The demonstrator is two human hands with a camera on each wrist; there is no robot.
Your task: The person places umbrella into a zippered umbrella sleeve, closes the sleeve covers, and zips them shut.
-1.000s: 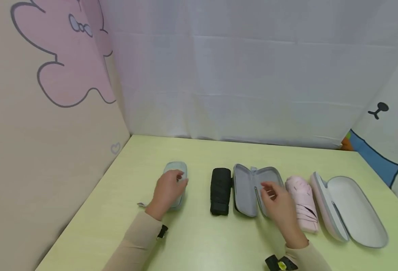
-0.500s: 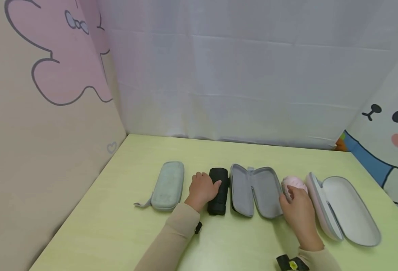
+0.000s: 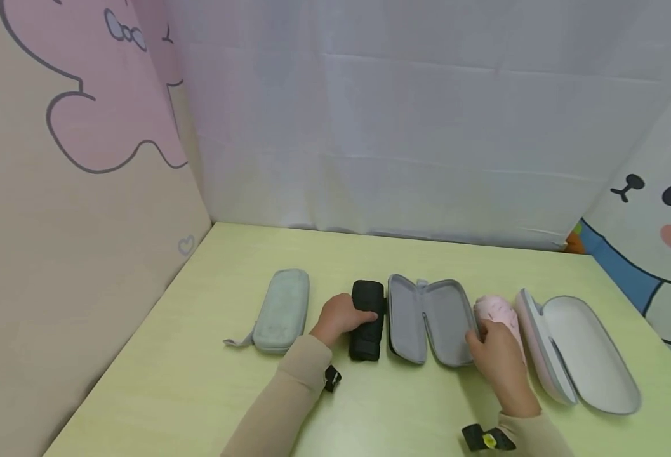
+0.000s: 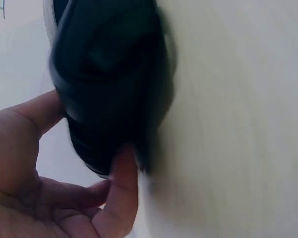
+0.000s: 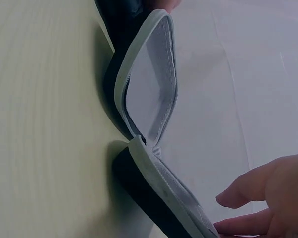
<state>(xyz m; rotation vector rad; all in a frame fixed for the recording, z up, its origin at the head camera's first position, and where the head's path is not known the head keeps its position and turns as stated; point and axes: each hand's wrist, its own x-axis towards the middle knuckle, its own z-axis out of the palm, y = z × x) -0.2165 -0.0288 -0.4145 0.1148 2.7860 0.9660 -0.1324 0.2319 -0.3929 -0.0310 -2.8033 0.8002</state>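
In the head view, a black folded umbrella (image 3: 366,346) lies upright along the table, and my left hand (image 3: 337,317) grips it from the left. The thumb lies across its top. In the left wrist view, fingers curl round the end of the umbrella (image 4: 104,79), which is blurred. Just right of it lies a zip case (image 3: 408,327), unfolded, grey inside and dark outside. My right hand (image 3: 501,365) is at the case's right edge, partly covering a pink folded umbrella (image 3: 496,309). The right wrist view shows its thumb and finger (image 5: 248,223) apart by the case's rim.
A closed mint-green case (image 3: 284,308) with a strap lies on the left. At the far right is an unfolded pink case with a white inside (image 3: 592,355), close beside the pink umbrella. A white cloth (image 3: 404,146) hangs behind the pale yellow table (image 3: 181,381).
My left hand has left the mint-green case, moved right and taken hold of the black umbrella. My right hand has moved from over the grey case to its right edge, by the pink umbrella.
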